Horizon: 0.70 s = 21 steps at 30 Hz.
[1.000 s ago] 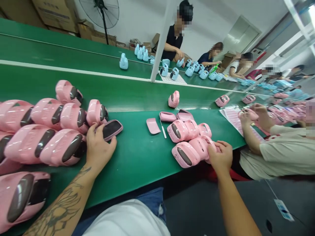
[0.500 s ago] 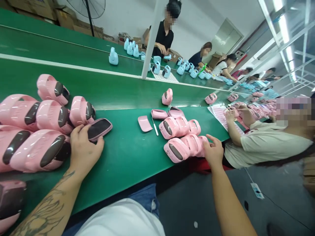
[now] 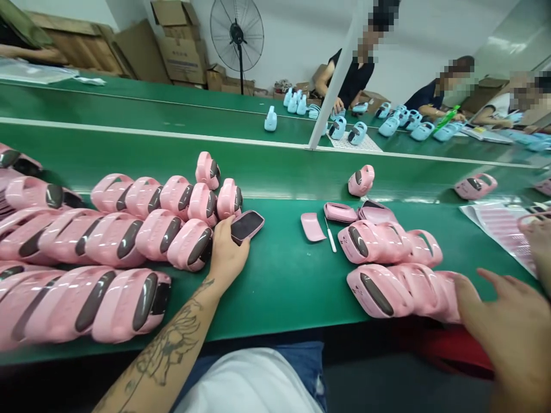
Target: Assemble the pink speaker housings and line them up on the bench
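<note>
My left hand (image 3: 229,248) grips a pink, rounded case with a dark flat face (image 3: 248,226), thumb on its near edge and fingers on the far-left side. Beside that hand are rows of pink handled housings (image 3: 114,238) with dark glossy windows. My right hand (image 3: 510,321), slightly blurred, has its fingers apart, thumb at the right end of a short row of similar pink housings (image 3: 381,292). Between the hands lie a curved pink cover (image 3: 313,228), a white-handled screwdriver-like tool (image 3: 331,238) and a pink case (image 3: 340,211).
One pink housing (image 3: 361,180) stands near the low green divider (image 3: 267,163). Beyond it, people handle light-blue housings (image 3: 390,125) at another bench. A white post (image 3: 336,86) rises from the divider. A co-worker's hand (image 3: 538,235) is at the right edge, by a printed sheet (image 3: 501,229).
The view has swung left, bringing more rows of pink housings into sight. My left hand keeps the dark-faced case. My right hand's fingers have spread away from the row's end.
</note>
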Tool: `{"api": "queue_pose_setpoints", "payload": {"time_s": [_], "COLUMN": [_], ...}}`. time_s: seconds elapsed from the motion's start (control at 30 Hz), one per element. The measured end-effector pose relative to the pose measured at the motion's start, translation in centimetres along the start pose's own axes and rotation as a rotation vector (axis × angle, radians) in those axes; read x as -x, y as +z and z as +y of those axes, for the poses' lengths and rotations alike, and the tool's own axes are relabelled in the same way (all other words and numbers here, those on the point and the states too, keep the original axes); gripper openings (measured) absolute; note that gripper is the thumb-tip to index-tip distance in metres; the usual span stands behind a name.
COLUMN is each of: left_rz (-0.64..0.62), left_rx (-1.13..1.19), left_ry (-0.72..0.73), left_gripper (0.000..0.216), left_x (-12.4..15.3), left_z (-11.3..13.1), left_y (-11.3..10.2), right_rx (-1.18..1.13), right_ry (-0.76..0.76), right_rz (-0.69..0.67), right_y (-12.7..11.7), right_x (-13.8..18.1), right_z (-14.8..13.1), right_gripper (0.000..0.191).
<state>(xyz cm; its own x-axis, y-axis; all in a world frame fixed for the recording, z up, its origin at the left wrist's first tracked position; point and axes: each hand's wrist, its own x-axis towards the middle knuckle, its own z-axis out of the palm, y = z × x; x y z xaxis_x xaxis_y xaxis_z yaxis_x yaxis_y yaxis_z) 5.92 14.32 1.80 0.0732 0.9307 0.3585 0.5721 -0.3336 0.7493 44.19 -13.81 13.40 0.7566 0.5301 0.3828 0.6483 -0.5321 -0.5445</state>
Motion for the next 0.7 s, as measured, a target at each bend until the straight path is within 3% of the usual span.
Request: {"api": "queue_pose_setpoints", "payload": {"time_s": [0.07, 0.13, 0.2, 0.3, 0.43, 0.53, 0.7], "left_rz": [-0.008, -0.015, -0.027, -0.05, -0.061, -0.06, -0.144], "left_rx": [0.028, 0.048, 0.061, 0.084, 0.146, 0.214, 0.33], "left_ry": [-0.013, -0.035, -0.058, -0.088, -0.149, -0.167, -0.126], "left_gripper": [0.061, 0.061, 0.062, 0.063, 0.064, 0.065, 0.068], "left_x": [0.0, 0.1, 0.1, -0.1, -0.6, -0.3, 1.6], "left_z": [0.0, 0.0, 0.0, -0.1, -0.6, -1.0, -0.6], "left_y": [-0.3, -0.6, -0.8, -0.7, -0.3, -0.2, -0.4], "right_rx": [0.048, -0.006, -0.259, -0.524, -0.554, -0.547, -0.54], "right_ry": [-0.069, -0.199, -0.263, -0.157, -0.178, -0.22, -0.208], "right_rz": [0.195, 0.237, 0.062, -0.528, -0.767, -0.897, -0.932], "right_y": [0.2, 2.0, 5.7, 14.1, 24.8, 28.2, 26.4], "right_x": [1.9, 3.4, 4.0, 3.1, 1.7, 2.6, 4.9], "right_z": [-3.2, -7.0, -11.3, -18.0, -25.0, -26.8, -23.1], "right_gripper": [0.043, 0.044, 0.031, 0.035, 0.032, 0.036, 0.035]}}
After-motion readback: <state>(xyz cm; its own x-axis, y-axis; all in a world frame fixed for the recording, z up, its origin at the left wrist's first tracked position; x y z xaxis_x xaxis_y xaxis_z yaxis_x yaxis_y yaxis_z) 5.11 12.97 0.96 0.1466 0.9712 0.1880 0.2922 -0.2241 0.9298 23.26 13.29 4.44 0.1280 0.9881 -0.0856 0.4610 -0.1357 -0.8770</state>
